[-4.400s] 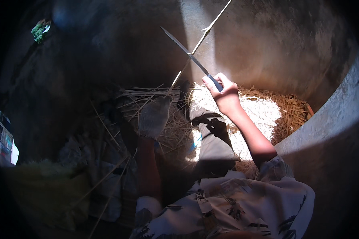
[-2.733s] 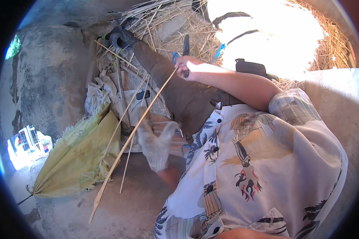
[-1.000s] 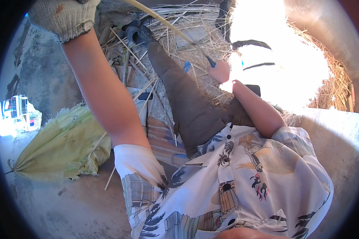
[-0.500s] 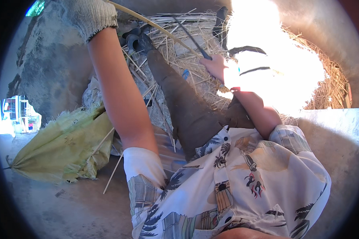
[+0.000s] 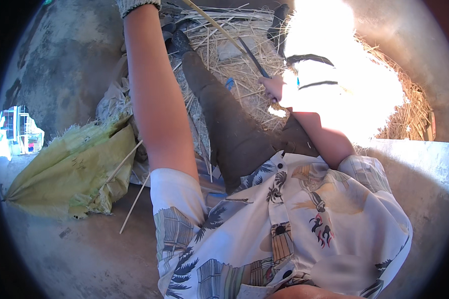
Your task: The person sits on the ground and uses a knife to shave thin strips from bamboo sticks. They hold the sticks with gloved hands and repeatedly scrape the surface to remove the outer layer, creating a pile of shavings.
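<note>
My right hand is closed round the handle of a long dark-bladed knife, its blade pointing up and away from me. Touching or passing close to the blade is the lower end of a pale bamboo strip, which slants up to the top edge of the picture. My left arm reaches far forward, and only the knitted cuff of the glove on my left hand shows at the top; its fingers are out of view. Strong sunlight washes out part of my right wrist.
Pale shavings and thin strips litter the floor around my outstretched leg. A yellow-green woven sack lies at the left, with loose strips beside it. At the right, a heap of straw-like shavings borders a glaring sunlit patch.
My left hand has moved farther forward, mostly out of the picture, and the bamboo strip has shifted with it. The knife blade has swung to the right, and my right hand is slightly lower.
</note>
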The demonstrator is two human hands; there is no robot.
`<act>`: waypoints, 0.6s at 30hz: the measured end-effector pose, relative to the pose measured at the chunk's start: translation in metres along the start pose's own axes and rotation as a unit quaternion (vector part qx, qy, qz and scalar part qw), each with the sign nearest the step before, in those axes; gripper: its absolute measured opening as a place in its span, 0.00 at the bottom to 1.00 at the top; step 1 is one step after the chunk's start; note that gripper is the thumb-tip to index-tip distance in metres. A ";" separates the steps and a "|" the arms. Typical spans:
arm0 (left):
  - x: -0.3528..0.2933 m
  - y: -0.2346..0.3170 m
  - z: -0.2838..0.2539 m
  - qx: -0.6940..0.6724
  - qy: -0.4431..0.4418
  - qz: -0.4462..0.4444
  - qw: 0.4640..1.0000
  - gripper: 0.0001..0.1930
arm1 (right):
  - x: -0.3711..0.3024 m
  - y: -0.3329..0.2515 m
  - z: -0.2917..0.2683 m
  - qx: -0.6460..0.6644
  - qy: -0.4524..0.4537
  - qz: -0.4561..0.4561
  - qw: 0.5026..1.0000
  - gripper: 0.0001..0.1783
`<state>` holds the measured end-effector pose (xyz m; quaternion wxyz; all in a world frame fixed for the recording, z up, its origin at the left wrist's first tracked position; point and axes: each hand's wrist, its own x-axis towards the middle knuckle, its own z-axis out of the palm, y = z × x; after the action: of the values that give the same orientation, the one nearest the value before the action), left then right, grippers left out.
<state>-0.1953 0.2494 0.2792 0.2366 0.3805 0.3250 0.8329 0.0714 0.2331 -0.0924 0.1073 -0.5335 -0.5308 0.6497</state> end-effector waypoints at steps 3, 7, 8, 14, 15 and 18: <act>0.038 -0.004 -0.050 -0.052 -0.051 -0.055 0.996 0.23 | -0.045 -0.062 -0.009 0.031 0.010 -0.059 0.998 0.19; -0.041 -0.017 0.020 0.046 0.035 0.044 0.997 0.23 | -0.091 -0.114 -0.027 0.113 0.088 -0.244 0.959 0.17; -0.044 -0.018 0.017 0.057 0.039 0.054 0.996 0.23 | -0.105 -0.123 -0.025 0.150 0.094 -0.302 0.937 0.17; -0.050 -0.035 0.033 0.055 0.057 -0.023 0.997 0.24 | -0.088 -0.042 0.022 0.049 0.206 -0.274 0.938 0.16; -0.050 -0.036 0.037 0.053 0.050 -0.020 0.997 0.24 | -0.045 -0.010 0.025 0.071 0.026 -0.074 0.994 0.14; -0.054 -0.036 0.046 0.058 0.043 -0.020 0.997 0.24 | 0.040 0.083 0.015 0.091 -0.173 -0.037 0.980 0.13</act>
<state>-0.1209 0.2556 0.2503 0.2163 0.3508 0.3898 0.8235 0.0783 0.2190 -0.1842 0.0859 -0.3809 -0.4990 0.7736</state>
